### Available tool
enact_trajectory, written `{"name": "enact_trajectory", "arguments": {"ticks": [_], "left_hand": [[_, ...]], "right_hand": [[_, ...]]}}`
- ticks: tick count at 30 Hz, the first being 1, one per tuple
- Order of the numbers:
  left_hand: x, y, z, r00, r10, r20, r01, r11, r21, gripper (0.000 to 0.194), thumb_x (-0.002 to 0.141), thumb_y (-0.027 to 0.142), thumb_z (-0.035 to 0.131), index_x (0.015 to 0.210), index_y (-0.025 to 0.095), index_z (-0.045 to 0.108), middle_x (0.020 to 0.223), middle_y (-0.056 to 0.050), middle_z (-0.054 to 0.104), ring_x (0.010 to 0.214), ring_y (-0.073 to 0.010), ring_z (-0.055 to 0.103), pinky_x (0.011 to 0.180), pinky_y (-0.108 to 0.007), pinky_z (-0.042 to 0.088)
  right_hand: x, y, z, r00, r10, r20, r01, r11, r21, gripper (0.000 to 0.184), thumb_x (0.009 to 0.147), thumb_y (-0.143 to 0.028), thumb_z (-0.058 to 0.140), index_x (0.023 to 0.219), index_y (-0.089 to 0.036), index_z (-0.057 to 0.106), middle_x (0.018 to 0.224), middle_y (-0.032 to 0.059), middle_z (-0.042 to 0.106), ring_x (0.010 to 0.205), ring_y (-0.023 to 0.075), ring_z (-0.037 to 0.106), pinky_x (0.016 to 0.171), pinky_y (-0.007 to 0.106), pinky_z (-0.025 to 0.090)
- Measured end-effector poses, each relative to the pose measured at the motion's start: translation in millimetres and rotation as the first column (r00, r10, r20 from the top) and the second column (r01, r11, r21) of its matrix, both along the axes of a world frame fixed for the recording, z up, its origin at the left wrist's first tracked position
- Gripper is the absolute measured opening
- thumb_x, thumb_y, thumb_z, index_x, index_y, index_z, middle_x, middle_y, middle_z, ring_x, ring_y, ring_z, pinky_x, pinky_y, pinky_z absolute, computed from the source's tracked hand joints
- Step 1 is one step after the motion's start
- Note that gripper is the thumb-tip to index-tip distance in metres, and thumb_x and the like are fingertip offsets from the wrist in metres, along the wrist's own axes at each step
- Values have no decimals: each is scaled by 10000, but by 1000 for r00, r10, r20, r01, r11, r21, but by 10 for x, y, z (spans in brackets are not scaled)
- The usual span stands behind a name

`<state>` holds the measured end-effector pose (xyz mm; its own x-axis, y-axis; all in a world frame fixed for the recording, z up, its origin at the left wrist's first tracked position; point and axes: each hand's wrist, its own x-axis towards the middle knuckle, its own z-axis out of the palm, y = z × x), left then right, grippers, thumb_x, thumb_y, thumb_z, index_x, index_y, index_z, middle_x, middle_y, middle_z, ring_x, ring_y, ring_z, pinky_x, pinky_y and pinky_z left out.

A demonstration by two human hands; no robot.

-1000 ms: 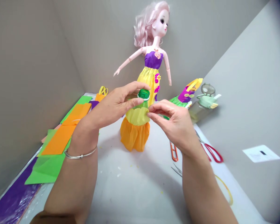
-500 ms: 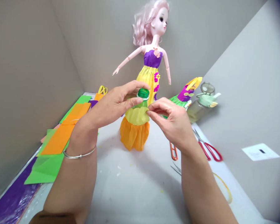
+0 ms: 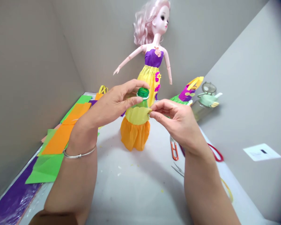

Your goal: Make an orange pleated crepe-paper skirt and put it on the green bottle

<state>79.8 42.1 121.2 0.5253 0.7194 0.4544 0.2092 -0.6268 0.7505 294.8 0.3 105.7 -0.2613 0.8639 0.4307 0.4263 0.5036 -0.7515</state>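
A small green plastic bottle (image 3: 143,93) stands upright on the table, dressed in a yellow crepe-paper band (image 3: 137,115) above a gathered orange paper skirt (image 3: 134,134). My left hand (image 3: 125,97) grips the bottle's neck, thumb in front and fingers curving over the far side. At the band's right edge, my right hand (image 3: 172,117) pinches the yellow paper between thumb and forefinger. Behind them a pink-haired doll (image 3: 153,59) stands in a purple top and yellow skirt.
Coloured paper sheets (image 3: 58,139) lie along the left edge. At right are orange thread snips (image 3: 174,150), red-handled scissors (image 3: 216,152) partly behind my arm, a second decorated bottle (image 3: 186,93) and a lidded drinking bottle (image 3: 204,104).
My right hand has shifted slightly right, drawing the edge of the yellow paper outward. My left hand stays at the bottle's neck.
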Motion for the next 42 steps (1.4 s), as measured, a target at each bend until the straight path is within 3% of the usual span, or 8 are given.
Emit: {"name": "enact_trajectory", "arguments": {"ticks": [8,13,18,25,32,38,42], "left_hand": [[-2,5,-1,1000,-19,16,19,1000,1,282,980,310,567,1257,273,602,1243,-27,655,1081,-199,618,899,-313,524],[7,9,-1,1000,-7,18,7,1000,-6,292,967,353,585,1244,266,612,1201,-34,667,1051,-209,628,864,-325,538],[30,18,-31,996,69,49,-68,997,-18,265,943,359,616,1198,288,626,1046,-12,693,905,-185,648,740,-288,539],[34,-2,-21,994,75,79,-69,994,-84,246,927,341,637,1165,279,629,991,-9,705,815,-171,655,605,-256,502],[43,-28,-12,992,67,105,-58,994,-90,212,936,315,630,1144,270,631,1008,-3,710,870,-175,675,725,-288,537],[39,36,-63,977,72,201,-55,995,-88,244,886,376,698,1025,224,567,1091,-43,700,1005,-199,674,809,-309,552],[-35,38,-53,982,87,165,-71,993,-95,226,885,405,691,931,214,578,963,-35,703,889,-189,680,699,-295,533]], "right_hand": [[7,16,-3,995,-53,-88,51,998,-27,124,847,-178,690,938,-222,616,876,13,682,835,192,674,794,352,574],[-49,-1,7,999,-31,-20,31,1000,3,68,869,-200,676,931,-213,652,922,15,661,844,178,647,818,338,555],[-14,34,-7,996,15,-93,-20,998,-58,71,879,-238,685,824,-204,655,824,1,628,777,159,617,769,310,528],[72,154,-54,973,-91,-214,69,992,-106,151,844,-328,746,876,-198,676,815,15,690,775,177,670,761,319,550],[44,111,-52,982,2,-188,-23,994,-107,282,831,-425,766,1014,-228,681,1039,47,703,988,212,677,902,363,564],[-89,203,-2,970,81,-229,-87,996,-19,521,852,-361,757,1322,-295,542,1326,52,620,1250,219,586,1081,403,470],[-193,256,107,985,86,-147,-85,996,13,380,875,-320,728,1234,-257,621,1210,45,684,1138,212,648,1021,390,512]]}}
